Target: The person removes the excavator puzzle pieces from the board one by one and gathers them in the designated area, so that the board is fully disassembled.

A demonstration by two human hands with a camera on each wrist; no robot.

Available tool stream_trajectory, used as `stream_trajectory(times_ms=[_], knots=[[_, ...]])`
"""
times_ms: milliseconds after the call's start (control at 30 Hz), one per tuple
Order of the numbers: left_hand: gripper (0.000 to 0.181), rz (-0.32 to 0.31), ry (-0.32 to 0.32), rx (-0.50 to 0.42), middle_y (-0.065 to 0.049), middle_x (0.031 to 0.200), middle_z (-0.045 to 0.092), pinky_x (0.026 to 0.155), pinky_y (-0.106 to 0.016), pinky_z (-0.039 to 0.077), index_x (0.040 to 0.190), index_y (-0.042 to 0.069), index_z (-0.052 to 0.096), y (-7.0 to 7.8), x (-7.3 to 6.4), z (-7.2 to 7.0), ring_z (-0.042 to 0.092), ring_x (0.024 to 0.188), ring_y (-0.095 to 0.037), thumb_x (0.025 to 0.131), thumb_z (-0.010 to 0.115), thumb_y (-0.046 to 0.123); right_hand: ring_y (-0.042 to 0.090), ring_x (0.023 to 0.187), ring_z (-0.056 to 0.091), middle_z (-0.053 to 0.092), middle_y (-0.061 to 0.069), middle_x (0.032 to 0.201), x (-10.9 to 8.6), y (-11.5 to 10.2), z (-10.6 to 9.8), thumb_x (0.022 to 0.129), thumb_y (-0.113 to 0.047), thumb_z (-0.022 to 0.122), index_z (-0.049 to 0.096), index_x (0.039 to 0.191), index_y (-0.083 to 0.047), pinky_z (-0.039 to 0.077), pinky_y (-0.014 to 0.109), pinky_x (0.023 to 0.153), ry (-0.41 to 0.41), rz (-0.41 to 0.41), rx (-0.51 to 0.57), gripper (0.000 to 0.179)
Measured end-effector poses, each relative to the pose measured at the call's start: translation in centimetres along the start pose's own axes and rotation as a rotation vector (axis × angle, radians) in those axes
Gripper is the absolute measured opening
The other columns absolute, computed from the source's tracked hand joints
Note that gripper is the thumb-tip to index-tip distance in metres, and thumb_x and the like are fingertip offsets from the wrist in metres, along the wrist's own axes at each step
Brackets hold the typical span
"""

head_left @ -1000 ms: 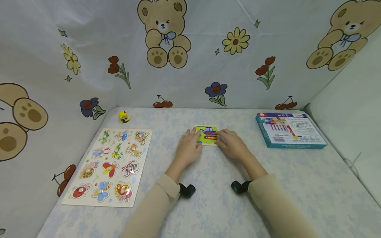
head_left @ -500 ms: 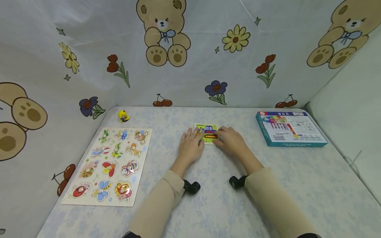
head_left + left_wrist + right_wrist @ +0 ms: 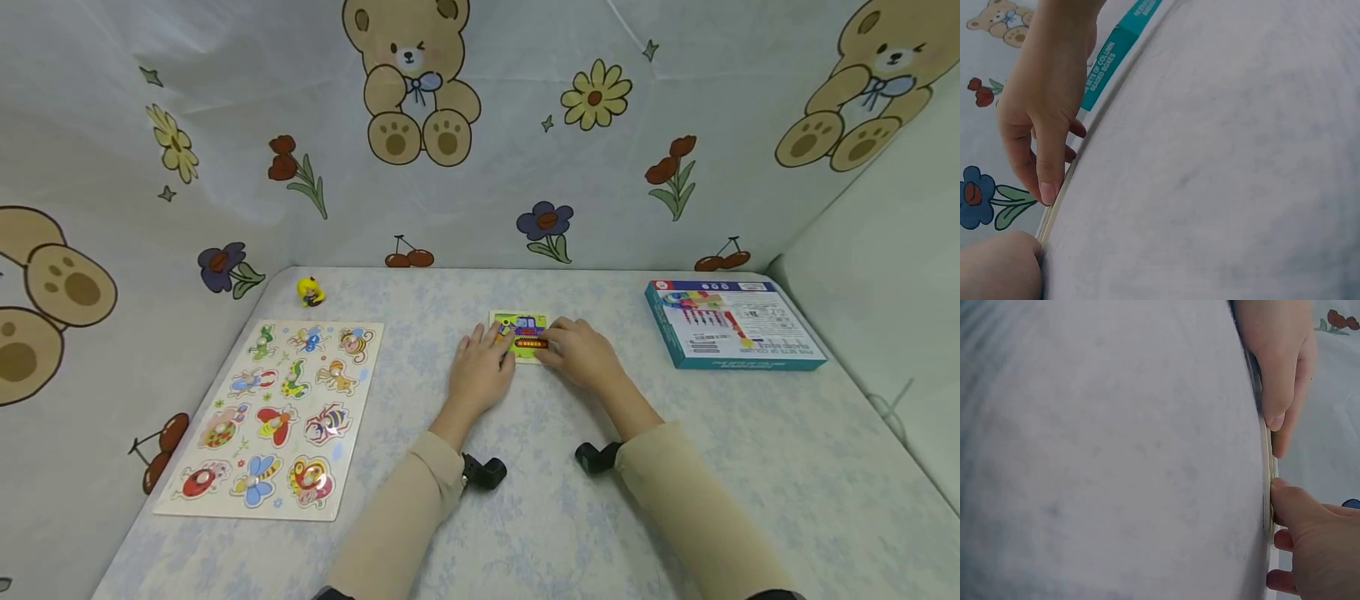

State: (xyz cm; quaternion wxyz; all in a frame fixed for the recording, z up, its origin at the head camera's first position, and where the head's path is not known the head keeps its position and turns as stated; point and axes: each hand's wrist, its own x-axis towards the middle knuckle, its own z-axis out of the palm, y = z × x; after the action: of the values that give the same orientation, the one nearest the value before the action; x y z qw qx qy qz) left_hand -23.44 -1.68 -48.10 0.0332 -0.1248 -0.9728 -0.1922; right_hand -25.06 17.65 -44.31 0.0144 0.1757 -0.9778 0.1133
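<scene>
A small jigsaw puzzle [image 3: 532, 332] lies on the table between both hands in the head view. Its yellow-green picture has a purple and orange digger-like vehicle. My left hand [image 3: 482, 367] rests over its left part with the fingers fairly straight, its thumb at the front edge. At the right side, my right hand [image 3: 583, 354] holds the puzzle with bent fingers and thumb. In the right wrist view the right thumb [image 3: 1288, 500] touches the thin board edge [image 3: 1267, 487]. In the left wrist view the left hand [image 3: 1000, 265] shows only as a rounded corner.
On the left lies a large puzzle board [image 3: 281, 417] with several insect pieces. A small yellow-haired figurine [image 3: 311, 292] stands behind it. A teal-edged box [image 3: 735, 325] lies at the back right. Bear-print cloth [image 3: 480, 200] hangs behind the table.
From a second ago, my left hand has shifted slightly right over the puzzle, and both forearms have drawn a little closer together. In the last half second the hands stay nearly still.
</scene>
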Motion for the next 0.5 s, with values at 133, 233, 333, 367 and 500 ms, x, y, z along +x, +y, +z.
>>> stream_trajectory(times_ms=[133, 233, 333, 367, 500], knots=[[0.049, 0.003, 0.002, -0.008, 0.000, 0.163, 0.031, 0.126, -0.048, 0.017, 0.152, 0.029, 0.042, 0.01, -0.08, -0.09, 0.023, 0.153, -0.028, 0.106, 0.032, 0.041, 0.033, 0.116, 0.058, 0.063, 0.009, 0.129, -0.15, 0.03, 0.07, 0.094, -0.041, 0.067, 0.067, 0.128, -0.012, 0.052, 0.053, 0.099, -0.009, 0.018, 0.036, 0.045], [0.048, 0.000, 0.005, -0.013, 0.000, 0.163, 0.031, 0.126, -0.049, 0.017, 0.151, 0.029, 0.042, 0.02, -0.13, -0.17, 0.024, 0.153, -0.028, 0.106, 0.033, 0.041, 0.033, 0.116, 0.057, 0.062, 0.009, 0.129, -0.21, 0.09, 0.09, 0.094, -0.039, 0.067, 0.067, 0.128, -0.014, 0.050, 0.052, 0.100, -0.015, 0.027, 0.073, 0.042], [0.048, -0.001, 0.009, -0.017, 0.000, 0.163, 0.032, 0.126, -0.049, 0.017, 0.151, 0.029, 0.043, 0.03, -0.13, -0.20, 0.024, 0.153, -0.029, 0.105, 0.034, 0.041, 0.033, 0.117, 0.054, 0.060, 0.008, 0.132, -0.16, 0.16, 0.06, 0.095, -0.038, 0.066, 0.066, 0.127, -0.016, 0.048, 0.053, 0.102, -0.035, 0.038, 0.099, 0.039], [0.048, 0.000, 0.011, -0.019, -0.001, 0.163, 0.032, 0.126, -0.049, 0.017, 0.151, 0.028, 0.043, 0.03, -0.13, -0.20, 0.024, 0.153, -0.029, 0.105, 0.034, 0.041, 0.033, 0.118, 0.053, 0.058, 0.008, 0.133, -0.14, 0.15, 0.01, 0.095, -0.038, 0.066, 0.065, 0.128, -0.017, 0.047, 0.054, 0.102, -0.045, 0.042, 0.107, 0.039], [0.048, -0.001, 0.017, -0.029, -0.002, 0.162, 0.033, 0.126, -0.049, 0.017, 0.150, 0.028, 0.044, 0.04, -0.11, -0.19, 0.025, 0.152, -0.029, 0.105, 0.034, 0.041, 0.034, 0.121, 0.048, 0.053, 0.009, 0.138, 0.00, 0.07, -0.34, 0.096, -0.036, 0.065, 0.063, 0.129, -0.019, 0.044, 0.056, 0.104, -0.086, 0.058, 0.135, 0.037]])
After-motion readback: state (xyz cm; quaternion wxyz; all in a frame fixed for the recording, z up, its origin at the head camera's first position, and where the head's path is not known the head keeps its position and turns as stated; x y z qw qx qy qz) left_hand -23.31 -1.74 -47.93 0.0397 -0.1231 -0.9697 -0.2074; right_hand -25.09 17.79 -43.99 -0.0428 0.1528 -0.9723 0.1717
